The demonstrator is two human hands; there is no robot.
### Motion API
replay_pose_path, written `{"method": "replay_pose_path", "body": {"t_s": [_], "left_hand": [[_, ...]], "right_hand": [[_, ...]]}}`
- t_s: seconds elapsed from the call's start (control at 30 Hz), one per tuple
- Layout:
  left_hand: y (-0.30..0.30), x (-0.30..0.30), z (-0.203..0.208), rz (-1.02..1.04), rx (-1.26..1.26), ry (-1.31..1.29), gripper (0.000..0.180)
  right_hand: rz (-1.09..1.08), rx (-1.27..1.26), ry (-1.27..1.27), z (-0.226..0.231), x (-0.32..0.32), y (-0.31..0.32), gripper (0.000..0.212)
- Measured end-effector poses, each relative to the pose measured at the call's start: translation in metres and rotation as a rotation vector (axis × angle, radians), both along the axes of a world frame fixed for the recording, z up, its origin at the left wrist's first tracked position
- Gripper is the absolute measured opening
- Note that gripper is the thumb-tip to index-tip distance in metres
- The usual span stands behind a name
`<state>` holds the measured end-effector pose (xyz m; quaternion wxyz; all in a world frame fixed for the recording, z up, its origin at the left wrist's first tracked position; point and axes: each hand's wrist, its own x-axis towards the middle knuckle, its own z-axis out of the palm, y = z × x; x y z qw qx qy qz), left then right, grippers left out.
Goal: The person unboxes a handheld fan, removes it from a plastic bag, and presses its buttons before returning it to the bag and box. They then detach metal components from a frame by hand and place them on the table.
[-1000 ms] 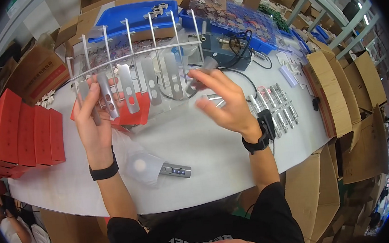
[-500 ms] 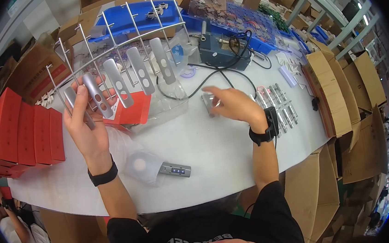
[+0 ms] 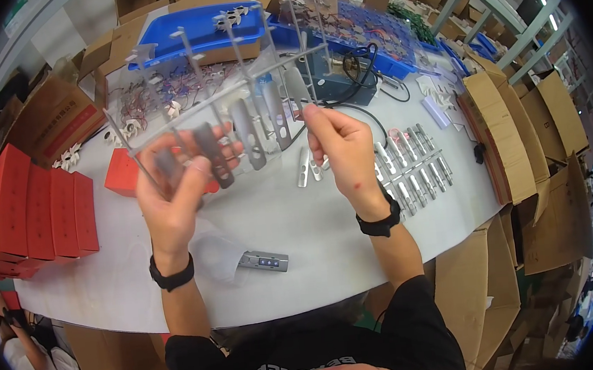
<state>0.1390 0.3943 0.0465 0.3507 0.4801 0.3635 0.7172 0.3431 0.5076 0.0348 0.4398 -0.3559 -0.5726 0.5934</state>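
A metal hanging rack (image 3: 198, 105) with prongs is held up over the table, several grey slotted cover panels (image 3: 246, 134) hanging from it. My left hand (image 3: 170, 206) is closed around the rack's left end, its fingers behind a dark grey panel (image 3: 215, 157). At the rack's right end, my right hand (image 3: 346, 145) pinches the lower end of another grey panel (image 3: 295, 86). Motion blurs the rack and panels. Just left of my right wrist, loose silver panels (image 3: 303, 167) lie on the table.
Red boxes (image 3: 23, 205) stand at the left; another red box (image 3: 120, 173) lies behind my left hand. A second rack of silver parts (image 3: 415, 171) rests at the right. A grey device (image 3: 264, 261) lies in front. Blue trays (image 3: 201, 25), wires and cartons (image 3: 498, 146) surround the table.
My left hand has shifted right and tilted the rack. My right hand has risen from the tabletop to the rack's right end and pinched a panel there.
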Motion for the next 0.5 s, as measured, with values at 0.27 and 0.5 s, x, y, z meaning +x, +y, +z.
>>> {"method": "replay_pose_path", "body": {"t_s": [0.27,0.5], "left_hand": [[0.004,0.041,-0.014,0.026,-0.017,0.149,0.035],[0.013,-0.007,-0.007,-0.077,-0.216,-0.423,0.041]], "right_hand": [[-0.303,0.550,-0.207,-0.022,-0.005,0.014,0.024],[0.434,0.011,0.496,-0.010,0.018,0.020,0.017]]}}
